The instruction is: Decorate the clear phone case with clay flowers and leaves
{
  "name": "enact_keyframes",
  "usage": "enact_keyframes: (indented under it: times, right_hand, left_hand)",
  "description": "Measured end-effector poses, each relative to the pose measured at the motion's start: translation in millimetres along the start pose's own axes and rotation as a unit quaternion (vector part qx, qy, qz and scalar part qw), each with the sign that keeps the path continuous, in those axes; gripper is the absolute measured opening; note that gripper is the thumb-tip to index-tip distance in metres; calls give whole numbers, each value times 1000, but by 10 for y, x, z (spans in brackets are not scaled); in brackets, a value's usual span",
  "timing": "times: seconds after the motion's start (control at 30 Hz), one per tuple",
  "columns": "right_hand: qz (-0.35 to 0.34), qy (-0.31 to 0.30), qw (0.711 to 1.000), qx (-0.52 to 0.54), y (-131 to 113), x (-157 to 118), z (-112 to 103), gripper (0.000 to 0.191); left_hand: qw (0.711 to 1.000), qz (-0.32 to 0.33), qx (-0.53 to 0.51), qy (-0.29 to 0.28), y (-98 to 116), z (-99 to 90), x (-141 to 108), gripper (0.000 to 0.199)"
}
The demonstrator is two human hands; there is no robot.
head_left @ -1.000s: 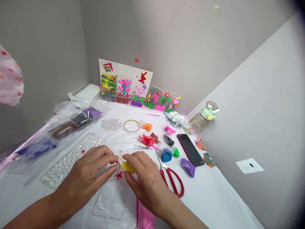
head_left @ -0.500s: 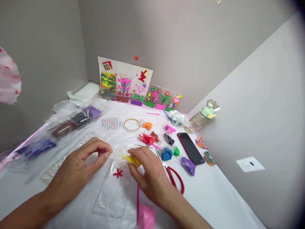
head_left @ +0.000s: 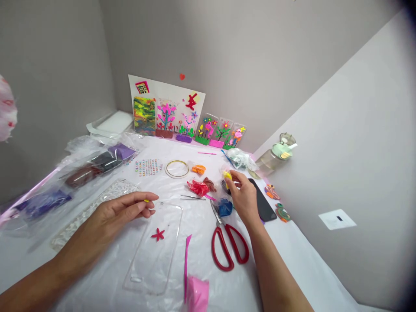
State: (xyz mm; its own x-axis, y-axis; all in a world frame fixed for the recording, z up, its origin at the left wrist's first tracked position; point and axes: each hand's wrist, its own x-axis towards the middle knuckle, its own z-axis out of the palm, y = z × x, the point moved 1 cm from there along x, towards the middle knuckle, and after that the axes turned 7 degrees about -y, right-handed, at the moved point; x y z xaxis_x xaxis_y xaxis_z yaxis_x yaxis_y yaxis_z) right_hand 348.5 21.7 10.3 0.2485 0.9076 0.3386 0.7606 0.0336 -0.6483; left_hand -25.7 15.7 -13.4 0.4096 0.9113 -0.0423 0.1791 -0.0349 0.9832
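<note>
My left hand is closed on a small piece of yellow clay, pinched at its fingertips beside the upper left corner of a clear phone case. On the case sits a red five-petalled clay flower. Over among the clay packets on the right, my right hand grips a bag of yellow clay, partly hidden by the fingers. Just below that hand are a packet of blue clay and red-handled scissors.
A pink clay packet and a magenta tool lie in front. Tweezers, red clay, orange clay and a bangle lie farther back. A black phone and a bottle are at right.
My right hand has carried the bag of yellow clay away to the right, from above the phone case to the packets. The small yellow piece now shows in my left fingers.
</note>
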Motion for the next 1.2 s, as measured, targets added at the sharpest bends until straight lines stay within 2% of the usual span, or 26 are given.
enact_keyframes:
  times: [0.13,0.23,0.33,0.43,0.5,0.63,0.73,0.87,0.93,1.07,1.2]
  right_hand:
    - [2,-13,1000,-11,129,91,108,51]
    - [0,-17,1000,-16,135,103,142,53]
    - [-6,-17,1000,-11,18,20,106,50]
    - [-30,-39,998,43,-276,-167,73,40]
    - [-66,-88,990,83,-537,-331,97,27]
    - [-128,-252,952,116,-941,-642,278,18]
    - [-125,-336,929,86,-992,-759,459,16]
    - [-109,-351,927,76,-893,-771,622,15]
    - [-104,-349,928,79,-861,-762,653,14]
    - [-103,-354,926,80,-863,-757,655,15]
    - [-105,-353,926,82,-871,-756,646,15]
  left_hand:
    - [999,-10,43,17,26,12,21,33]
    - [999,-6,35,12,46,18,27,31]
    - [1000,-8,14,12,85,27,31,33]
    - [999,-14,22,20,138,36,37,35]
    - [999,-13,41,13,175,39,37,36]
    - [995,-10,99,-10,233,42,17,44]
    - [990,2,141,-9,224,45,-5,55]
    - [986,2,168,-7,176,52,-16,63]
    - [985,11,172,-27,173,62,-12,57]
    - [984,65,153,-62,195,106,-5,30]
    - [994,18,85,-70,199,151,-15,17]
